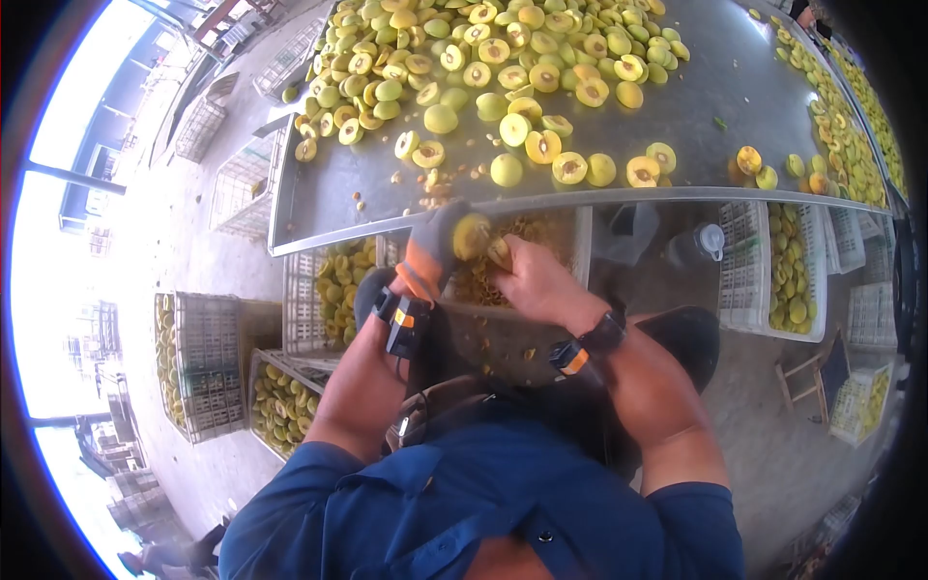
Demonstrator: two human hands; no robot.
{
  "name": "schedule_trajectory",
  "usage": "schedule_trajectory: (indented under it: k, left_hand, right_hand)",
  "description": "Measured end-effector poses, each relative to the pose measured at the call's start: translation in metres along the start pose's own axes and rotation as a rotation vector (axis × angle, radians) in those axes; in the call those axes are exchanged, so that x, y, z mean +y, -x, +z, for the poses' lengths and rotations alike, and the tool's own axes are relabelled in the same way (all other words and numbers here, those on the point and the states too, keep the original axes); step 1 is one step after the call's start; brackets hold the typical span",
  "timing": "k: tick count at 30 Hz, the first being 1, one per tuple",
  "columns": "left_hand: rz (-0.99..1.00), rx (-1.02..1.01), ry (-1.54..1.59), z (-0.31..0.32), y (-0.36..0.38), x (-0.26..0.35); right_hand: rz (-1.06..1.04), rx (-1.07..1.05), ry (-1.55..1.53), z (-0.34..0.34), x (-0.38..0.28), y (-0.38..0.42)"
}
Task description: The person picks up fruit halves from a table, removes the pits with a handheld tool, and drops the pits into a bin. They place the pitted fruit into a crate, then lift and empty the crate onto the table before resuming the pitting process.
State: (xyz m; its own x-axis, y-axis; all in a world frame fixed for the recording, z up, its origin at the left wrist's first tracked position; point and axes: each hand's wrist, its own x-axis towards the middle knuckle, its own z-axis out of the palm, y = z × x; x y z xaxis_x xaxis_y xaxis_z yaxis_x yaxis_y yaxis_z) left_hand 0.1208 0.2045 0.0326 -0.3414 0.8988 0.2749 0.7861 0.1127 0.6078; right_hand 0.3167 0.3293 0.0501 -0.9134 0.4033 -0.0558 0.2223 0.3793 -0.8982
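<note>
My left hand (430, 253), in a grey and orange glove, is closed around a yellow-green stone fruit (472, 237), apricot- or plum-like, just below the table's near edge. Close beside it, my bare right hand (543, 278) is closed, its thumb and fingers pinching a yellowish fruit piece (500, 253). Whether a small tool is also in that hand is hidden. Beneath both hands stands a crate holding brownish-yellow scraps (478, 285). On the metal table (715, 116) lies a heap of halved fruit (483, 48), many with brown centres.
Crates of fruit stand left of my legs (333, 280), further left (208, 367) and to the right (793, 271). A clear plastic jug (698, 244) is under the table. More fruit (836, 126) lines the table's right side. Loose pits (396, 179) lie near its front edge.
</note>
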Motion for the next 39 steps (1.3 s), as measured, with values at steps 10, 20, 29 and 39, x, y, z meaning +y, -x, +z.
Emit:
schedule_trajectory:
  k: [10,20,29,39]
  left_hand:
    - [-0.006,0.049,-0.144,0.003,-0.002,0.016]
    - [-0.116,0.066,-0.09,0.006,-0.016,0.028]
    - [-0.059,-0.027,-0.04,0.001,-0.012,0.014]
    - [0.006,-0.105,-0.266,0.008,-0.01,-0.019]
  right_hand:
    - [0.032,0.023,-0.02,0.004,-0.001,-0.003]
    - [-0.092,0.125,0.002,-0.005,-0.008,-0.008]
    - [-0.031,-0.005,-0.078,-0.004,0.006,-0.006]
    - [-0.048,-0.1,-0.179,0.005,0.006,-0.01]
